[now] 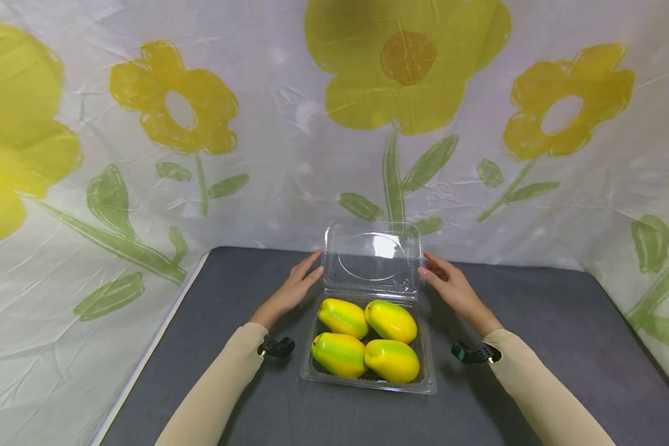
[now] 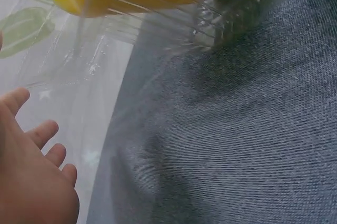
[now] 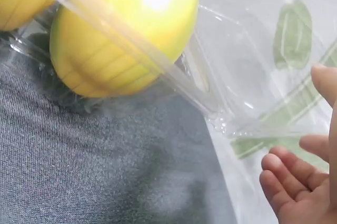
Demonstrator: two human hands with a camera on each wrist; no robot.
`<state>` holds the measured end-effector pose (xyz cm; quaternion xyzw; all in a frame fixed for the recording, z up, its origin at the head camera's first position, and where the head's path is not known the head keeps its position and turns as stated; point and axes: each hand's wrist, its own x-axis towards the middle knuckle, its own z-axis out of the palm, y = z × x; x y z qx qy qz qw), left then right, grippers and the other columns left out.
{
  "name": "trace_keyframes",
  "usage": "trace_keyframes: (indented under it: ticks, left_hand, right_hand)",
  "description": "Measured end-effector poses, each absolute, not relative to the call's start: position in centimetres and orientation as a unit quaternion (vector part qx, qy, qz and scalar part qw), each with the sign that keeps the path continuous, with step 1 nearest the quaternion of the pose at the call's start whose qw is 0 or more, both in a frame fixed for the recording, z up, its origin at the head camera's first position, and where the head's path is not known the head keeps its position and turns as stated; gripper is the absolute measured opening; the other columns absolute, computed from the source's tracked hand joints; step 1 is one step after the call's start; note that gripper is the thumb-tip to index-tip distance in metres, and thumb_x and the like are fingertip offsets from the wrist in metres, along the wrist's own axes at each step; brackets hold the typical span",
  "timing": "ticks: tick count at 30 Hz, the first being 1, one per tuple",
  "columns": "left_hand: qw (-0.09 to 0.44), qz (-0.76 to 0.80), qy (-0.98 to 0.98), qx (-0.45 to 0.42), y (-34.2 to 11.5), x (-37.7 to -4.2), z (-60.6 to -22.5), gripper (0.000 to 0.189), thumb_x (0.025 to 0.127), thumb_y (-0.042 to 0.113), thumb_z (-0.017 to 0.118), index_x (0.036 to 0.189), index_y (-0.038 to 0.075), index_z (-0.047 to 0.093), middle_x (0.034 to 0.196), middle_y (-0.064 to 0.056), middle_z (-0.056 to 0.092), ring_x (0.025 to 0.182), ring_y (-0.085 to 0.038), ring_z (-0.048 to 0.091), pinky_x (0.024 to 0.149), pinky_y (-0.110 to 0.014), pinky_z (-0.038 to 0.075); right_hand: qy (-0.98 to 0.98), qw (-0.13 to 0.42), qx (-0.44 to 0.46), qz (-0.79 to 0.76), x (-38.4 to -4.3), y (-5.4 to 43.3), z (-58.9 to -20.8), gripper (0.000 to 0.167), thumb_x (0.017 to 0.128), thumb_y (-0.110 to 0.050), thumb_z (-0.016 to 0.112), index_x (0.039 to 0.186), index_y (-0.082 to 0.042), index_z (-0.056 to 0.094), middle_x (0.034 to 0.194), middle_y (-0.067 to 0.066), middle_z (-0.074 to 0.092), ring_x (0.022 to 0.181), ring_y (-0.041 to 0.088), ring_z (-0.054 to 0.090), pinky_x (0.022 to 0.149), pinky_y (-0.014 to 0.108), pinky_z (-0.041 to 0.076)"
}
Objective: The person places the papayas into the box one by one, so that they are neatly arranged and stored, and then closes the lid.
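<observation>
A clear plastic clamshell box [image 1: 368, 385] sits on the table with its lid [image 1: 370, 263] raised at the back. Several yellow-green oblong fruits that look like papayas [image 1: 391, 360] lie in its base in two rows. My left hand [image 1: 294, 286] is at the lid's left edge, fingers spread and fingertips right by the plastic. On the opposite side, my right hand [image 1: 451, 286] has its thumb at the lid's right edge and its fingers loosely bent behind. In the right wrist view a papaya [image 3: 126, 34] shows through the box wall, near the right hand's fingers [image 3: 289, 174].
A dark grey cloth [image 1: 201, 353] covers the table. Behind it hangs a white curtain [image 1: 279, 155] printed with yellow flowers, close to the table's back edge. Black bands [image 1: 476, 353] are on both wrists, below light sleeves [image 1: 535, 384].
</observation>
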<state>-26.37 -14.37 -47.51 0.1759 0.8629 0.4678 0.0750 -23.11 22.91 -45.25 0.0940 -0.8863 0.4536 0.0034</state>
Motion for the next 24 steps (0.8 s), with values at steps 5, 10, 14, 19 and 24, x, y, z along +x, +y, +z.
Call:
trace_keyframes:
  ticks: [5, 10, 14, 19, 24]
  left_hand:
    - [0.066, 0.471, 0.861, 0.181, -14.4, -26.3, -47.1, 0.060, 0.106, 0.048, 0.035, 0.159, 0.033, 0.012, 0.169, -0.003, 0.009, 0.155, -0.037, 0.001, 0.117, -0.073, 0.010]
    - [0.052, 0.479, 0.859, 0.174, -14.3, -26.2, -46.5, 0.059, 0.106, 0.048, 0.036, 0.159, 0.037, 0.013, 0.168, 0.000, 0.011, 0.156, -0.035, 0.004, 0.119, -0.071, 0.012]
    - [0.048, 0.492, 0.851, 0.177, -14.1, -26.2, -46.0, 0.057, 0.106, 0.047, 0.036, 0.158, 0.038, 0.014, 0.168, 0.001, 0.012, 0.156, -0.034, 0.005, 0.118, -0.071, 0.013]
    - [0.039, 0.517, 0.835, 0.186, -14.0, -26.1, -45.2, 0.056, 0.107, 0.045, 0.035, 0.159, 0.034, 0.016, 0.167, -0.002, 0.017, 0.155, -0.033, 0.011, 0.120, -0.066, 0.017]
    - [0.025, 0.536, 0.820, 0.197, -13.9, -26.0, -44.4, 0.056, 0.108, 0.037, 0.035, 0.160, 0.026, 0.017, 0.166, -0.007, 0.020, 0.154, -0.033, 0.017, 0.122, -0.061, 0.020]
  right_hand:
    - [-0.890, 0.031, 0.086, 0.446, -22.8, 22.7, -44.8, 0.063, 0.102, -0.043, 0.050, 0.154, -0.011, 0.035, 0.137, 0.023, 0.055, 0.120, 0.039, 0.056, 0.100, 0.056, 0.047]
    - [-0.882, 0.061, 0.081, 0.461, -22.7, 22.5, -44.1, 0.059, 0.102, -0.043, 0.050, 0.151, -0.010, 0.042, 0.131, 0.022, 0.057, 0.114, 0.036, 0.056, 0.098, 0.053, 0.046]
    - [-0.875, 0.083, 0.077, 0.471, -22.6, 22.6, -43.6, 0.055, 0.102, -0.042, 0.050, 0.147, -0.011, 0.048, 0.125, 0.021, 0.060, 0.105, 0.030, 0.057, 0.091, 0.043, 0.048]
    - [-0.866, 0.082, 0.067, 0.489, -22.5, 22.8, -42.7, 0.052, 0.102, -0.044, 0.050, 0.145, -0.014, 0.051, 0.119, 0.021, 0.063, 0.096, 0.019, 0.057, 0.082, 0.030, 0.048]
    - [-0.854, 0.071, 0.066, 0.511, -22.4, 22.8, -41.7, 0.055, 0.102, -0.048, 0.048, 0.146, -0.017, 0.050, 0.121, 0.018, 0.062, 0.093, 0.006, 0.056, 0.089, 0.025, 0.050]
